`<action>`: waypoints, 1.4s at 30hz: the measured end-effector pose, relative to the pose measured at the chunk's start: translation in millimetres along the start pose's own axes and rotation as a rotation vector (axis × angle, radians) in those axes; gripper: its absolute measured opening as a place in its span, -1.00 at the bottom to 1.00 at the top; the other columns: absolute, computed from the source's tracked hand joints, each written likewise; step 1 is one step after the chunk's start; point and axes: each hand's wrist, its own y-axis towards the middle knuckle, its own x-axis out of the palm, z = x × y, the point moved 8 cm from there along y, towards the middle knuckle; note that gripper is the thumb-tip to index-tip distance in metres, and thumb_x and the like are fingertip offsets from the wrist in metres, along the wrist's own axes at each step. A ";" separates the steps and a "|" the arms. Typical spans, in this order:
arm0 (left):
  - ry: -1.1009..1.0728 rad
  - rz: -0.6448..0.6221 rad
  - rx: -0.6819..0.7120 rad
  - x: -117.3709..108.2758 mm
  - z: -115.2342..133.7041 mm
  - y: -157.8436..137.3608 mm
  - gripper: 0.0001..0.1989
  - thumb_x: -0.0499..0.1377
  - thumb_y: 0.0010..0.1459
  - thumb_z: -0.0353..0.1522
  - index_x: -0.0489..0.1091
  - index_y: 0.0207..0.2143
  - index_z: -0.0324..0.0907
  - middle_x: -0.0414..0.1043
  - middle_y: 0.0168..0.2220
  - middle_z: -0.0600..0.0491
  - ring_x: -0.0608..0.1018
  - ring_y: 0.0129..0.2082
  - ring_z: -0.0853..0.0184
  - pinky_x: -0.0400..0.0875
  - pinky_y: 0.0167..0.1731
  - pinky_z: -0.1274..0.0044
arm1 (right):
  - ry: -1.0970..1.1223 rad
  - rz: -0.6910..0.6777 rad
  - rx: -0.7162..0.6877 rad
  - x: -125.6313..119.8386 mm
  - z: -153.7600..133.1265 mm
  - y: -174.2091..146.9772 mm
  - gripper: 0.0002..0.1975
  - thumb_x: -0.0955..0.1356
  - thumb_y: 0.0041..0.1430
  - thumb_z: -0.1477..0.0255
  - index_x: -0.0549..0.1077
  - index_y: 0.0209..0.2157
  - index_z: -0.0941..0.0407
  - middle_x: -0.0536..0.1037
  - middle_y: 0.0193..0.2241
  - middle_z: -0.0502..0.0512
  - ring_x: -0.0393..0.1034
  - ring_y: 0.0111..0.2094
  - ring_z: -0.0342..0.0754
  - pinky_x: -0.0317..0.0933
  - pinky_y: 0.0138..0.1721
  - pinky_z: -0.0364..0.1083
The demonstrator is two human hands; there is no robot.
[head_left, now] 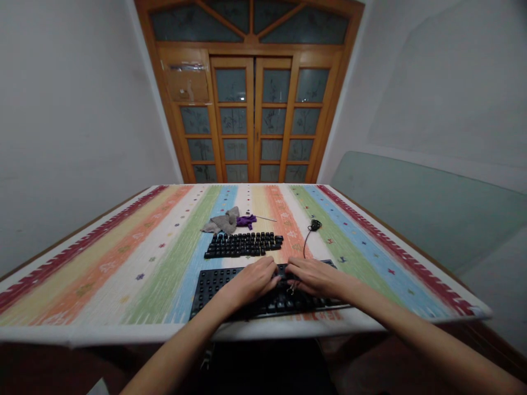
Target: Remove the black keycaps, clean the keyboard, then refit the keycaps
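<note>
A black keyboard [209, 286] lies near the table's front edge. Its left part shows bare switches, while dark keycaps [284, 303] still cover much of the lower right. My left hand [258, 278] rests over the middle of the keyboard with curled fingers and thumb drawn together; what they grip is hidden. Close beside it, my right hand [313, 277] is closed, fingers bent down at the keys. A small shiny wire tool [292, 287], looking like a keycap puller, sticks out under its fingers. Behind the keyboard, loose black keycaps [242, 245] lie in rows.
A grey cloth [224, 222] and a purple cloth [246, 221] lie behind the loose keycaps, near a thin dark stick [265, 219]. The keyboard's coiled cable [315, 225] sits back right. A striped tablecloth [160, 263] covers the table. Wooden doors [252, 120] stand beyond.
</note>
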 end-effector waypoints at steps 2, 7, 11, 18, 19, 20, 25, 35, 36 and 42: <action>0.018 0.027 -0.004 -7.0 -9.9 0.8 -0.84 -0.01 0.38 -0.31 0.29 -0.19 -0.21 0.37 -0.21 -0.01 0.48 -0.17 0.27 0.42 -0.12 0.44 | 0.020 0.063 -0.006 -2.7 5.4 8.8 -0.84 0.21 0.36 0.45 0.36 -0.14 0.20 0.44 -0.23 0.22 0.37 -0.25 0.01 0.29 -0.25 -0.04; 0.117 0.094 -0.057 -23.6 -55.7 -4.8 -0.83 0.09 0.33 -0.28 0.33 -0.14 -0.19 0.38 -0.17 -0.03 0.45 -0.13 0.23 0.40 -0.11 0.41 | 0.016 0.096 0.075 4.1 34.1 31.5 -0.86 0.22 0.30 0.53 0.36 -0.14 0.18 0.41 -0.15 0.23 0.37 -0.26 -0.03 0.27 -0.29 -0.08; 0.205 0.075 -0.140 -29.6 -101.8 -16.8 -0.85 0.18 0.23 -0.35 0.37 -0.15 -0.19 0.38 -0.18 -0.05 0.44 -0.14 0.20 0.37 -0.13 0.39 | 0.006 0.088 0.153 15.3 57.9 45.0 -0.89 0.28 0.23 0.57 0.37 -0.20 0.18 0.42 -0.17 0.22 0.38 -0.25 -0.02 0.24 -0.31 -0.11; 0.259 -0.008 -0.171 -23.9 -135.4 -29.7 -0.84 0.23 0.18 -0.37 0.42 -0.18 -0.22 0.39 -0.20 -0.05 0.41 -0.19 0.21 0.34 -0.17 0.40 | -0.063 0.069 0.190 32.2 75.2 55.8 -0.87 0.32 0.19 0.59 0.41 -0.21 0.17 0.45 -0.18 0.20 0.39 -0.27 -0.04 0.22 -0.33 -0.14; 0.255 -0.010 -0.172 -22.5 -137.2 -30.1 -0.85 0.23 0.18 -0.38 0.43 -0.19 -0.22 0.39 -0.20 -0.05 0.41 -0.19 0.21 0.33 -0.18 0.40 | -0.070 0.067 0.193 33.9 75.8 56.8 -0.87 0.32 0.19 0.58 0.42 -0.21 0.17 0.45 -0.17 0.21 0.40 -0.27 -0.04 0.22 -0.34 -0.14; 0.248 -0.008 -0.172 -21.4 -138.6 -30.2 -0.87 0.23 0.17 -0.38 0.43 -0.22 -0.22 0.39 -0.21 -0.04 0.41 -0.19 0.21 0.33 -0.18 0.40 | -0.077 0.064 0.193 35.4 76.0 57.7 -0.88 0.32 0.20 0.57 0.43 -0.21 0.18 0.45 -0.17 0.21 0.40 -0.26 -0.03 0.22 -0.34 -0.13; 0.192 0.007 -0.162 -18.9 -141.1 -30.3 -0.92 0.22 0.18 -0.37 0.46 -0.27 -0.19 0.38 -0.24 -0.02 0.41 -0.22 0.24 0.33 -0.18 0.41 | -0.082 0.051 0.207 39.9 77.4 60.3 -0.89 0.31 0.24 0.51 0.45 -0.21 0.18 0.45 -0.18 0.22 0.40 -0.26 -0.02 0.19 -0.35 -0.14; 0.121 -0.011 -0.168 -15.2 -138.6 -33.0 -0.94 0.22 0.14 -0.41 0.49 -0.30 -0.18 0.39 -0.22 -0.02 0.40 -0.20 0.23 0.33 -0.16 0.40 | -0.057 0.055 0.235 42.9 80.5 60.8 -0.90 0.30 0.26 0.53 0.46 -0.22 0.17 0.42 -0.19 0.18 0.39 -0.29 -0.05 0.15 -0.36 -0.15; 0.123 -0.011 -0.170 -14.6 -139.0 -33.0 -0.94 0.22 0.15 -0.41 0.49 -0.30 -0.18 0.39 -0.23 -0.02 0.40 -0.20 0.23 0.34 -0.16 0.40 | -0.059 0.052 0.235 43.1 80.4 61.0 -0.90 0.30 0.26 0.53 0.46 -0.22 0.17 0.42 -0.19 0.18 0.39 -0.28 -0.05 0.16 -0.35 -0.15; 0.139 -0.013 -0.178 -12.7 -140.0 -32.9 -0.93 0.23 0.15 -0.41 0.49 -0.28 -0.19 0.39 -0.25 -0.02 0.40 -0.20 0.23 0.34 -0.17 0.41 | -0.074 0.030 0.252 41.7 79.4 63.2 -0.86 0.28 0.28 0.52 0.47 -0.19 0.17 0.43 -0.17 0.19 0.39 -0.28 -0.06 0.17 -0.35 -0.15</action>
